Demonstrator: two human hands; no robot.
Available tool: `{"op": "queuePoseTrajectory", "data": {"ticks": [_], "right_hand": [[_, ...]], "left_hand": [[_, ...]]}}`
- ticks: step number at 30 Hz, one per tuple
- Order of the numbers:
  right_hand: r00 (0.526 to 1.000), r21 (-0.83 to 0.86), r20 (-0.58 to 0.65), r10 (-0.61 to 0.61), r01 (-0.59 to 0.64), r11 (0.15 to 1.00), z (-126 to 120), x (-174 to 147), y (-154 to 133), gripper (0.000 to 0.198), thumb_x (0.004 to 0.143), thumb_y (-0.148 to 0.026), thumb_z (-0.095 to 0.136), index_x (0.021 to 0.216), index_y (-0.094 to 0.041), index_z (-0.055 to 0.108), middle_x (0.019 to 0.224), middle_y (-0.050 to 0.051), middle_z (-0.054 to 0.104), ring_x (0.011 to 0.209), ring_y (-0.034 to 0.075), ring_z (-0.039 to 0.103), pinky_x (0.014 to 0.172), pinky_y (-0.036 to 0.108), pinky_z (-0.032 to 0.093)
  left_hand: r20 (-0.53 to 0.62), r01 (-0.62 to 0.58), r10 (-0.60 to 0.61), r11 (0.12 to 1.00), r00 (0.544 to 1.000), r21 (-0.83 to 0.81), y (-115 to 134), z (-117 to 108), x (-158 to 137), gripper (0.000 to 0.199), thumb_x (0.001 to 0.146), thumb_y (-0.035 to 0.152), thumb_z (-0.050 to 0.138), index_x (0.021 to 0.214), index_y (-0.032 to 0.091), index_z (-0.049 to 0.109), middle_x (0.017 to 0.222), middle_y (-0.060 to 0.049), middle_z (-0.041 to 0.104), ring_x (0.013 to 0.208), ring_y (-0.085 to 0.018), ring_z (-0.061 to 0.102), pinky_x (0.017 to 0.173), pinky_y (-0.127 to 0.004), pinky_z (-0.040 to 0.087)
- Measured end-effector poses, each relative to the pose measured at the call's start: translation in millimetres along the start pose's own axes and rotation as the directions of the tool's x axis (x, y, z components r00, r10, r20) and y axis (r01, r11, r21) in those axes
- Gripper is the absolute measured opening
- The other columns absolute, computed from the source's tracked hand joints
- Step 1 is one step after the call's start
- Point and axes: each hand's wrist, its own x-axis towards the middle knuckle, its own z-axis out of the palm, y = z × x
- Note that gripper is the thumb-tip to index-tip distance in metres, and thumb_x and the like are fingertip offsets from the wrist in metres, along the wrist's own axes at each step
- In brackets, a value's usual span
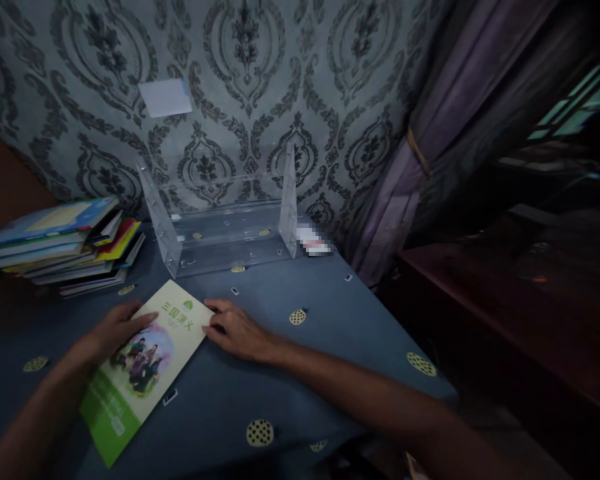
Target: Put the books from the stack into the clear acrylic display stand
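A thin book (185, 347) with a cream and green cover lies slanted on the cloth-covered table (340, 373). Its cover shows green Chinese characters and a round picture of several figures. My left hand (115, 332) grips the book's left edge, thumb across the cover and the other fingers mostly hidden. At the upper right edge, my right hand (243, 335) has its thumb and index finger bent around the book's corner. Behind the book stands a clear plastic rack (170, 247), with no books on it.
A stack of books (63, 233) sits at the table's left. A blurred white item (313, 241) lies right of the rack. Patterned wallpaper rises behind, with a white card (165, 98) on it. A tied purple curtain (405, 193) hangs beyond the table's right edge.
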Motion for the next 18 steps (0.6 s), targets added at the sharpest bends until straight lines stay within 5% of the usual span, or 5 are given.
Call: {"op": "queuePoseTrajectory", "data": {"ticks": [4, 8, 14, 18], "right_hand": [[0.967, 0.162, -0.184, 0.178, -0.149, 0.975, -1, 3, 6, 0.016, 0.092, -0.027, 0.067, 0.081, -0.016, 0.071, 0.141, 0.017, 0.058, 0.133, 0.027, 0.055, 0.107, 0.044, 0.047], [0.880, 0.436, -0.303, 0.367, -0.214, 0.874, -5, 11, 16, 0.020, 0.085, -0.037, 0.072, 0.081, -0.018, 0.066, 0.120, 0.012, 0.065, 0.119, 0.025, 0.062, 0.088, 0.036, 0.055], [0.862, 0.821, -0.225, 0.454, -0.083, 0.565, -15, 17, 15, 0.052, 0.086, -0.070, 0.059, 0.089, -0.019, 0.066, 0.087, 0.005, 0.074, 0.084, 0.022, 0.069, 0.075, 0.035, 0.057], [0.801, 0.864, -0.302, 0.517, 0.001, 0.503, -31, 17, 6, 0.056, 0.087, -0.073, 0.056, 0.102, -0.020, 0.066, 0.090, 0.008, 0.076, 0.086, 0.026, 0.071, 0.075, 0.037, 0.058]], "left_hand": [[-0.056, 0.033, -0.051, 0.956, 0.997, -0.292, 19, 7, -15, 0.058, 0.049, 0.061, 0.087, 0.082, 0.019, 0.066, 0.061, -0.003, 0.069, 0.049, -0.022, 0.063, 0.041, -0.028, 0.048], [-0.123, -0.075, 0.023, 0.897, 0.992, -0.436, 36, 16, -16, 0.055, 0.050, 0.059, 0.087, 0.077, 0.018, 0.062, 0.057, 0.001, 0.066, 0.043, -0.016, 0.058, 0.039, -0.023, 0.044], [-0.270, -0.287, 0.141, 0.716, 0.952, -0.637, 46, 57, 0, 0.054, 0.057, 0.060, 0.086, 0.080, 0.017, 0.062, 0.061, 0.004, 0.066, 0.052, -0.013, 0.061, 0.051, -0.022, 0.050], [-0.311, -0.349, 0.166, 0.551, 0.936, -0.758, 70, 92, 4, 0.056, 0.065, 0.062, 0.082, 0.093, 0.015, 0.068, 0.082, -0.005, 0.077, 0.082, -0.024, 0.074, 0.077, -0.033, 0.060]]}}
